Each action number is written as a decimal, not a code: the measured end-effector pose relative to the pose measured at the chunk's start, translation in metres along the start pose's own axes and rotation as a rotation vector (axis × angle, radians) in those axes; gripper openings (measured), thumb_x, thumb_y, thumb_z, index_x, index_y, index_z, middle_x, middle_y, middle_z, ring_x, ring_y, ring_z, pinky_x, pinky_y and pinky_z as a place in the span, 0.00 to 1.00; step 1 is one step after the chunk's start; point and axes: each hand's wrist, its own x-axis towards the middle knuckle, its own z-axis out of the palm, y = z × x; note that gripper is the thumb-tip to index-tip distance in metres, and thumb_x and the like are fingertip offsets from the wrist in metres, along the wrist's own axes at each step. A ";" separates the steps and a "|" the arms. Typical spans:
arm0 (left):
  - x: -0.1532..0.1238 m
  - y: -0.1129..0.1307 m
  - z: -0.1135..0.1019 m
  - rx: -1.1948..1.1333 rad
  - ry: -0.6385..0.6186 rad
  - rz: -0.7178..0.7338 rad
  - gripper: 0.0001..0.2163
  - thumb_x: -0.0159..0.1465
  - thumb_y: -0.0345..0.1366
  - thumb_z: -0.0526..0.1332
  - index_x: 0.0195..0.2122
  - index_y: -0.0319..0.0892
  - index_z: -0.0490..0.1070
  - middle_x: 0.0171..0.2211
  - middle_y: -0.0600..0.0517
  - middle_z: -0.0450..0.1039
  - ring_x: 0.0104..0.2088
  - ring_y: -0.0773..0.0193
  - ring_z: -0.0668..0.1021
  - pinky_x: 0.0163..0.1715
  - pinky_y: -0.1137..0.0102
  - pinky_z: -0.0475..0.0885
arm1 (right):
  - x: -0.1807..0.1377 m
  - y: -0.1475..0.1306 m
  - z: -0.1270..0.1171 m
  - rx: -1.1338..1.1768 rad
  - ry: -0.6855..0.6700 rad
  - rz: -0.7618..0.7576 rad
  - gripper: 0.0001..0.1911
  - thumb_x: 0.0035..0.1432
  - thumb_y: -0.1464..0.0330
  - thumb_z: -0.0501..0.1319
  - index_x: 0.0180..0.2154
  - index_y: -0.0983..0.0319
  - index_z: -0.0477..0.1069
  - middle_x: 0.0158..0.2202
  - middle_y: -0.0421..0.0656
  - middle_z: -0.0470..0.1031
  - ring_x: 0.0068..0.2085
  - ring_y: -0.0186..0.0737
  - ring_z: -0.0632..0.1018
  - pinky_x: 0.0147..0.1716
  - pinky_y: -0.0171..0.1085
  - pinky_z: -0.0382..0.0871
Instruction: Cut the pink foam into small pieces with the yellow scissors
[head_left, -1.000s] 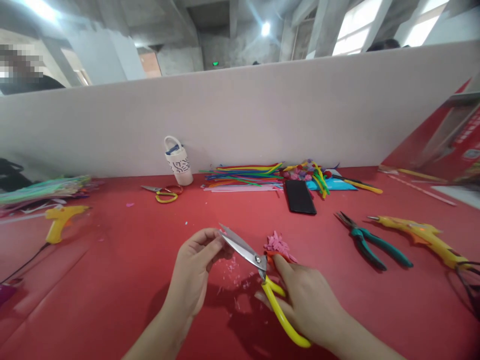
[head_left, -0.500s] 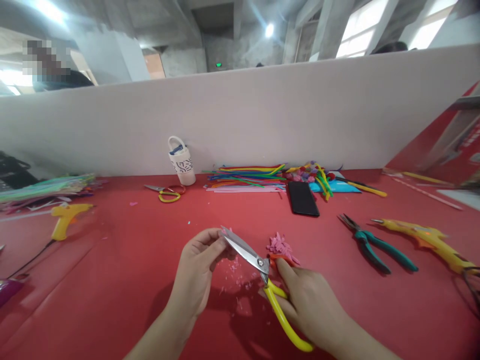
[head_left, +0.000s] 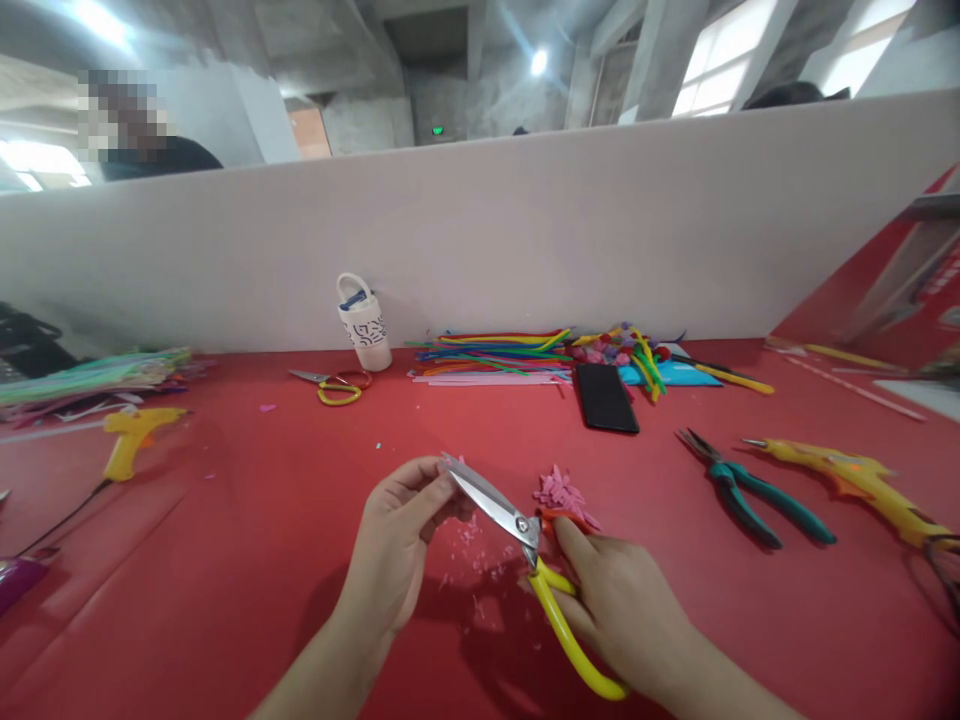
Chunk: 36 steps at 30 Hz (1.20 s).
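My left hand (head_left: 401, 530) is closed in a pinch, thumb against forefinger, on a small pink piece that is almost entirely hidden. My right hand (head_left: 626, 605) grips a pair of scissors (head_left: 491, 500) with one yellow and one orange-red handle. Their blades look nearly closed, and the tips lie at my left fingertips. Beyond the scissors' pivot is a small heap of pink cut pieces (head_left: 561, 490). Tiny pink scraps (head_left: 480, 570) lie scattered on the red table (head_left: 247, 520) below the blades.
At right lie green-handled pliers (head_left: 750, 490) and a yellow glue gun (head_left: 855, 475). A black phone (head_left: 606, 398), colourful pipe cleaners (head_left: 495, 350), a white cup (head_left: 365, 325) and other scissors (head_left: 334, 388) line the back. Another glue gun (head_left: 133, 435) is at left. A pale partition (head_left: 480, 230) stands behind.
Both hands and the scissors stay almost in place; the blades have shifted only very slightly. A person beyond the partition has moved a little to the right.
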 end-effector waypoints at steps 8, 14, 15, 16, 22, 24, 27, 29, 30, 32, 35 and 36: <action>0.000 0.001 0.000 -0.005 0.002 -0.015 0.03 0.52 0.31 0.59 0.25 0.38 0.70 0.23 0.52 0.70 0.24 0.70 0.70 0.27 0.74 0.65 | 0.000 -0.001 -0.002 -0.016 0.023 -0.005 0.13 0.53 0.57 0.50 0.27 0.60 0.58 0.17 0.39 0.68 0.18 0.38 0.69 0.17 0.34 0.47; 0.000 0.001 0.000 -0.005 0.009 -0.016 0.02 0.51 0.31 0.59 0.24 0.38 0.70 0.22 0.53 0.70 0.23 0.70 0.70 0.27 0.74 0.65 | 0.000 0.000 -0.001 -0.009 0.021 0.016 0.14 0.53 0.56 0.50 0.26 0.60 0.58 0.16 0.39 0.68 0.17 0.38 0.70 0.16 0.33 0.47; 0.000 0.001 0.000 -0.007 0.010 -0.016 0.02 0.51 0.31 0.60 0.25 0.38 0.71 0.22 0.53 0.70 0.23 0.70 0.70 0.27 0.74 0.65 | 0.000 0.000 -0.001 -0.006 0.019 0.021 0.14 0.52 0.56 0.50 0.26 0.60 0.58 0.16 0.38 0.68 0.17 0.38 0.70 0.16 0.33 0.46; 0.000 0.001 0.000 -0.007 0.011 -0.013 0.02 0.51 0.31 0.60 0.25 0.38 0.71 0.22 0.53 0.70 0.23 0.70 0.70 0.27 0.74 0.65 | 0.000 0.000 -0.001 -0.005 0.018 0.023 0.14 0.52 0.56 0.50 0.26 0.60 0.58 0.16 0.38 0.68 0.17 0.38 0.69 0.16 0.33 0.46; 0.000 0.003 -0.001 0.010 0.005 0.006 0.02 0.52 0.30 0.59 0.25 0.37 0.69 0.22 0.53 0.69 0.23 0.70 0.71 0.27 0.75 0.65 | 0.000 0.000 -0.005 -0.009 0.042 0.031 0.14 0.52 0.56 0.51 0.25 0.60 0.58 0.15 0.38 0.66 0.16 0.36 0.68 0.16 0.33 0.45; 0.001 0.003 -0.001 0.014 0.003 0.004 0.02 0.53 0.30 0.58 0.25 0.37 0.68 0.22 0.53 0.69 0.23 0.70 0.71 0.27 0.75 0.65 | 0.002 -0.001 -0.005 0.036 0.036 0.058 0.14 0.52 0.56 0.51 0.24 0.59 0.57 0.15 0.38 0.65 0.16 0.36 0.67 0.16 0.33 0.45; 0.001 0.000 0.000 0.011 -0.012 -0.024 0.02 0.53 0.30 0.58 0.25 0.38 0.67 0.23 0.53 0.69 0.23 0.70 0.71 0.27 0.75 0.65 | 0.004 -0.001 -0.005 0.249 0.003 0.148 0.14 0.52 0.57 0.51 0.22 0.59 0.55 0.14 0.35 0.61 0.16 0.33 0.62 0.16 0.32 0.47; 0.001 -0.005 0.001 0.009 -0.053 -0.089 0.02 0.53 0.30 0.59 0.25 0.38 0.67 0.22 0.53 0.69 0.23 0.71 0.71 0.27 0.75 0.66 | 0.006 -0.002 -0.005 0.475 -0.013 0.226 0.14 0.52 0.58 0.51 0.21 0.59 0.53 0.15 0.34 0.58 0.17 0.31 0.60 0.16 0.31 0.49; 0.000 -0.009 0.002 0.002 -0.082 -0.135 0.02 0.53 0.30 0.59 0.25 0.37 0.67 0.22 0.53 0.69 0.23 0.71 0.71 0.27 0.75 0.66 | 0.007 -0.002 -0.006 0.599 -0.013 0.262 0.13 0.52 0.60 0.51 0.21 0.59 0.53 0.16 0.33 0.56 0.18 0.30 0.60 0.16 0.30 0.51; -0.001 -0.018 0.004 -0.026 -0.149 -0.238 0.02 0.52 0.30 0.59 0.26 0.37 0.67 0.22 0.53 0.70 0.22 0.70 0.72 0.26 0.75 0.66 | 0.008 -0.004 -0.008 0.837 -0.014 0.329 0.11 0.50 0.62 0.51 0.22 0.59 0.54 0.16 0.33 0.55 0.18 0.29 0.60 0.16 0.29 0.53; -0.005 -0.031 0.008 -0.060 -0.248 -0.374 0.02 0.52 0.30 0.59 0.26 0.36 0.68 0.22 0.51 0.70 0.21 0.70 0.72 0.24 0.75 0.66 | 0.009 -0.007 -0.011 1.115 -0.053 0.423 0.09 0.48 0.62 0.52 0.25 0.60 0.58 0.16 0.32 0.55 0.15 0.26 0.57 0.13 0.28 0.54; -0.006 -0.034 0.010 -0.056 -0.278 -0.412 0.03 0.52 0.30 0.59 0.26 0.35 0.68 0.22 0.51 0.70 0.20 0.70 0.72 0.23 0.75 0.66 | 0.009 -0.007 -0.011 1.178 -0.075 0.449 0.09 0.48 0.61 0.53 0.26 0.61 0.59 0.16 0.31 0.56 0.14 0.25 0.56 0.12 0.28 0.53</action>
